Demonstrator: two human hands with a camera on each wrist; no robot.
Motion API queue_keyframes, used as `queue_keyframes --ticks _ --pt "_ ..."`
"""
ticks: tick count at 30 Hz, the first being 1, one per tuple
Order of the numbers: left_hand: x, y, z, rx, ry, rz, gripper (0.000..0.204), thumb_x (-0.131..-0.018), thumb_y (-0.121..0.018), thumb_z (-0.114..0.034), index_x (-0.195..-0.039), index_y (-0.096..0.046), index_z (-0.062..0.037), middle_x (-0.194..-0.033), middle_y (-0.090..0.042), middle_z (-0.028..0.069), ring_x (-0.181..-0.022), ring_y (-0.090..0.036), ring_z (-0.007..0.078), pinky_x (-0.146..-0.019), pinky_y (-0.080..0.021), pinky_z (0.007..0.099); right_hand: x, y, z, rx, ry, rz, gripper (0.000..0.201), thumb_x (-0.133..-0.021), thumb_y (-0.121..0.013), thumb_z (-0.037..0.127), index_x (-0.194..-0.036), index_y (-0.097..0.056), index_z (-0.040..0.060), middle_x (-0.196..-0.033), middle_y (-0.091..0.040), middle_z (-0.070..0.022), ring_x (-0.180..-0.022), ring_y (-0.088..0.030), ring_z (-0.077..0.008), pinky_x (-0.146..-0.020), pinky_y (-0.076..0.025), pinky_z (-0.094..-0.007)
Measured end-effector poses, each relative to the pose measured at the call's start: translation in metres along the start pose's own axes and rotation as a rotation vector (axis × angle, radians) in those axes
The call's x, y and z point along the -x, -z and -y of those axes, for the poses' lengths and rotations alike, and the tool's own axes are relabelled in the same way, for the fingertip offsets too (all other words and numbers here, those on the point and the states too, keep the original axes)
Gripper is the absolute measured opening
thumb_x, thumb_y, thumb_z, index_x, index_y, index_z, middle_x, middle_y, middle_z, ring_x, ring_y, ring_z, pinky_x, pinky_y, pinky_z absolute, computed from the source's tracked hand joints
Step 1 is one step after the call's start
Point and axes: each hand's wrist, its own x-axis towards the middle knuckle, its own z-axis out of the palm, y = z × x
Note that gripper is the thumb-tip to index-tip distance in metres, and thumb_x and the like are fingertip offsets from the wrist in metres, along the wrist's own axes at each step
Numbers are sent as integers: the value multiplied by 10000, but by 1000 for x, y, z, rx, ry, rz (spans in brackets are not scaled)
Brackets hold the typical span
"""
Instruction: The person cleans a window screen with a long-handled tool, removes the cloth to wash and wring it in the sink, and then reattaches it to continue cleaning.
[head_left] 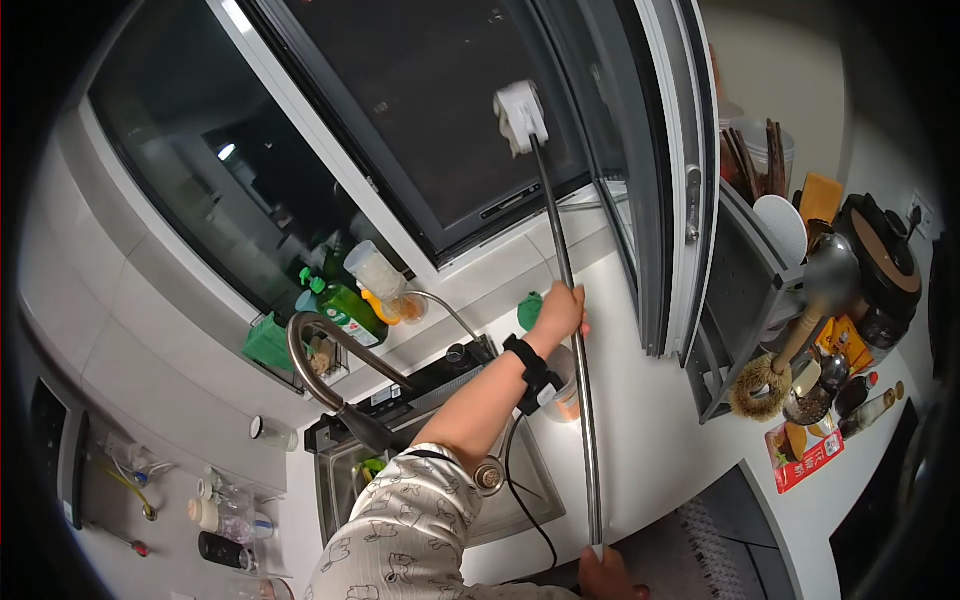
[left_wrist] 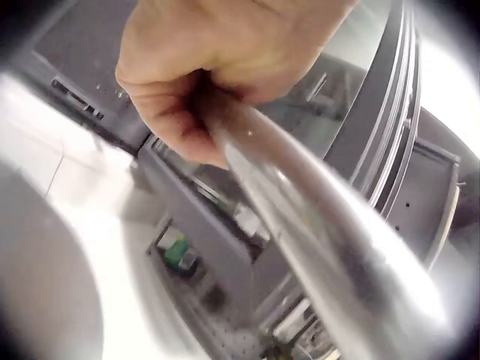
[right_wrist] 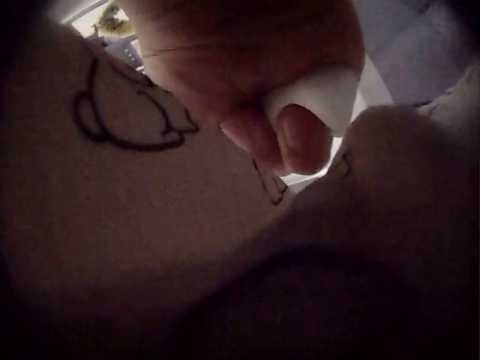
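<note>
A long metal pole [head_left: 575,350] slants up to a white cloth-covered head [head_left: 520,115] that lies over the dark window screen [head_left: 420,90]. My left hand [head_left: 560,315] grips the pole around its middle; in the left wrist view that hand [left_wrist: 225,52] has its fingers curled round the shiny pole [left_wrist: 300,202]. Low in the head view, my right hand [head_left: 605,575] holds the pole's lower end. The right wrist view shows this hand [right_wrist: 255,67] curled round a white end piece [right_wrist: 322,97], with patterned sleeve fabric filling much of the view.
Below the window are a sink [head_left: 490,520], a curved faucet [head_left: 315,350] and a green soap bottle [head_left: 345,310]. An open window sash [head_left: 675,180] stands right of the pole. Beyond it are a grey rack [head_left: 740,300], a brush [head_left: 760,388] and a red packet [head_left: 805,455] on the counter.
</note>
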Motion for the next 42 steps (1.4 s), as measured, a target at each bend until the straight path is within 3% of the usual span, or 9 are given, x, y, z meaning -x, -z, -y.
queue_keyframes --ticks 8,12,14,16,20,24,31,39,42 --pt "-40 80 -106 79 -161 -64 348 -918 -387 -221 -709 -398 58 -569 -510 130 -400 -555 226 -364 -492 353 -78 5 71 -423 -123 191 277 -883 -484 255 -694 -465 54 -495 -433 -3 -403 -409 -84 -388 -346 -265" --pt "-37 23 -28 89 -156 -19 294 -906 -407 -228 -856 -337 53 -524 -514 148 -366 -534 258 -344 -438 357 -44 20 81 -132 -340 209 255 -937 -382 199 -706 -381 91 -498 -378 36 -387 -361 -61 -364 -307 -234" --pt "-28 -14 16 -401 -245 62 256 -851 -481 -171 -841 -466 84 -611 -552 196 -527 -593 289 -472 -483 353 -17 -1 -1 399 442 -247 325 -904 -451 287 -667 -455 65 -498 -404 -11 -432 -367 -109 -411 -304 -269" --pt "-42 -32 66 -851 -465 137 238 -816 -522 -151 -836 -520 85 -647 -564 213 -602 -610 299 -533 -499 355 7 -8 -48 139 155 -102 317 -906 -451 306 -691 -457 73 -510 -412 -5 -433 -376 -105 -411 -307 -260" --pt "-27 -25 53 -501 -306 144 327 -876 -443 -203 -762 -506 97 -631 -581 191 -479 -590 307 -501 -512 350 13 8 20 -382 -280 231 301 -907 -452 338 -738 -462 90 -541 -429 3 -451 -390 -91 -413 -308 -242" --pt "1 10 1 -89 50 91 352 -885 -413 -219 -673 -493 51 -559 -590 124 -452 -608 238 -437 -499 334 12 -11 -18 -40 -41 -21 319 -911 -445 319 -685 -451 94 -517 -400 18 -446 -379 -90 -416 -309 -245" --pt "9 143 -86 -33 -124 -123 328 -900 -431 -257 -825 -385 59 -584 -551 117 -424 -576 198 -362 -465 319 -47 -6 111 -332 -134 336 284 -895 -474 254 -717 -461 34 -519 -446 -12 -432 -408 -91 -409 -340 -270" --pt "22 113 -3 76 -69 -108 299 -922 -378 -264 -867 -349 28 -538 -520 98 -390 -546 210 -360 -457 323 -37 -15 19 277 315 71 274 -895 -466 249 -773 -476 4 -485 -474 -79 -417 -487 -186 -413 -370 -331" --pt "51 77 32 151 14 -94 299 -917 -401 -237 -862 -335 49 -560 -498 96 -408 -550 198 -366 -472 319 -4 -14 -4 70 91 112 329 -903 -446 297 -704 -503 41 -538 -413 -3 -493 -357 -107 -451 -313 -285"
